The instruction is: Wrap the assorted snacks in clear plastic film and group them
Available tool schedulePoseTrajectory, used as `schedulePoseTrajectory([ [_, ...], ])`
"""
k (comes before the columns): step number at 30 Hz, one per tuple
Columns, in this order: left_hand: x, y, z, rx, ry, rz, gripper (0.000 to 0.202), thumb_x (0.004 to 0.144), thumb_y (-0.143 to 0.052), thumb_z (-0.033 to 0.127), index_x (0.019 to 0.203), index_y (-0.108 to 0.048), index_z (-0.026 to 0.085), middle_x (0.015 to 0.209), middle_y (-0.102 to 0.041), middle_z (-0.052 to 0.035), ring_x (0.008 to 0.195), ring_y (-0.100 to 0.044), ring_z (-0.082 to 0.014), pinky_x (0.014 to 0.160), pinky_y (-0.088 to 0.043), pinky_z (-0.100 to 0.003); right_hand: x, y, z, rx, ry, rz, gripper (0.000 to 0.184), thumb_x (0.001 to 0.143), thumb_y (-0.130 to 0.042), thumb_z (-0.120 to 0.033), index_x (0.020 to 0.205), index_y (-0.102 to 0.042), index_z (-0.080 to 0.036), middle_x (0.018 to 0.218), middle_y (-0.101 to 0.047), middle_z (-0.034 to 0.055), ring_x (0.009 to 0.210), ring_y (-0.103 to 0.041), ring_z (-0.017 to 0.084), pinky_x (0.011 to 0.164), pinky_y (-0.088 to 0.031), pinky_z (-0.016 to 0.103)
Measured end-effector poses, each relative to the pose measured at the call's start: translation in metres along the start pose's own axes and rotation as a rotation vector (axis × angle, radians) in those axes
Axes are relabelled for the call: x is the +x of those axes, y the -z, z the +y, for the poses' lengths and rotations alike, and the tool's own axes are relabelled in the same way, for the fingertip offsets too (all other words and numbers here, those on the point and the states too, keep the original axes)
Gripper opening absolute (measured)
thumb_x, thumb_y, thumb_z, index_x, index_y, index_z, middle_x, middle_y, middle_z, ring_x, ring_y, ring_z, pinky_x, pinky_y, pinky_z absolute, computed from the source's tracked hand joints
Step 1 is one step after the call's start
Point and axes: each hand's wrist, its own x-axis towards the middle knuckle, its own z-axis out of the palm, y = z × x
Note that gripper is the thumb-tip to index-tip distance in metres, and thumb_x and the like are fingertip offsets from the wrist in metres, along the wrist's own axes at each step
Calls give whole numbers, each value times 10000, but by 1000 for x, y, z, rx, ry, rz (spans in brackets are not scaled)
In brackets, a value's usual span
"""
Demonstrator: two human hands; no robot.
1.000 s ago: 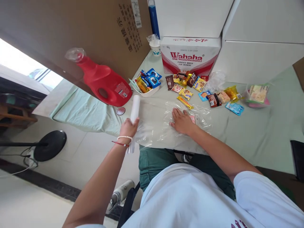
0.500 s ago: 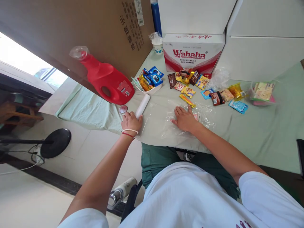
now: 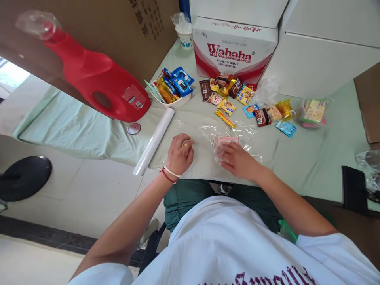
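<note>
A sheet of clear plastic film (image 3: 204, 136) lies on the table in front of me with a small pink packet (image 3: 227, 140) on it. My left hand (image 3: 179, 155) rests on the film's left part with fingers curled, a ring on one finger. My right hand (image 3: 236, 158) lies at the film's right part, fingertips at the pink packet and gathering film; its motion blurs the fingers. The white film roll (image 3: 153, 141) lies free on the table, left of my left hand, its near end over the table's edge.
A red detergent jug (image 3: 97, 85) lies at the left. A white tray of snacks (image 3: 172, 85), several loose snack packets (image 3: 234, 99), a Wahaha box (image 3: 233, 51), a paper cup (image 3: 185, 37) and a bowl with a packet (image 3: 314, 113) stand farther back. A dark object (image 3: 353, 188) sits at the right edge.
My left hand has let go of the film roll, which now lies on the table, and moved right onto the film. My right hand has shifted to the pink packet.
</note>
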Motion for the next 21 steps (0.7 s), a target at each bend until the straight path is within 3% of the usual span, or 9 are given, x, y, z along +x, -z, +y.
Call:
schedulePoseTrajectory([
  [3, 6, -9, 9, -35, -53, 11, 523, 803, -486, 107, 1289, -666, 173, 1403, -635, -171, 1368, -553, -282, 1156, -457, -505, -20, -23, -21, -29, -10, -66, 448, 1040, -581, -320, 1472, -637, -217, 1602, -539, 130, 1549, -388, 313, 1297, -250, 597],
  [6, 8, -13, 18, -45, -321, -176, 788, 732, -512, 74, 1502, -546, 237, 1658, -467, -117, 1604, -306, -306, 1301, -215, -604, -27, -41, -32, -35, 2, -120, 507, 1032, -584, -285, 1538, -572, -255, 1667, -459, 107, 1573, -364, 307, 1313, -185, 628],
  [10, 7, -20, 27, -30, -545, -377, 857, 817, -503, 43, 1608, -421, 364, 1648, -504, -31, 1662, -152, -286, 1300, 77, -673, -24, -48, -33, -23, 70, -160, 499, 1022, -600, -289, 1518, -592, -242, 1674, -448, 111, 1585, -342, 307, 1323, -132, 633],
  [14, 10, -24, 27, -44, -612, -457, 801, 886, -534, 69, 1604, -421, 406, 1574, -591, -29, 1649, -205, -276, 1290, 116, -686, -20, -46, -35, -18, 83, -188, 498, 1010, -625, -295, 1503, -607, -231, 1648, -481, 122, 1574, -351, 317, 1315, -176, 623],
  [17, 14, -22, 25, -66, -646, -490, 734, 926, -523, 80, 1565, -472, 438, 1490, -666, -20, 1616, -310, -259, 1298, 64, -698, -19, -45, -37, -22, 67, -211, 515, 1002, -636, -294, 1513, -597, -239, 1634, -500, 121, 1568, -355, 331, 1298, -217, 632],
  [21, 22, -18, 23, -49, -607, -524, 623, 948, -485, 80, 1455, -610, 420, 1221, -767, -20, 1502, -489, -245, 1325, -30, -681, -20, -46, -38, -27, 78, -201, 505, 1006, -631, -286, 1506, -600, -225, 1638, -497, 123, 1579, -347, 319, 1312, -188, 630],
])
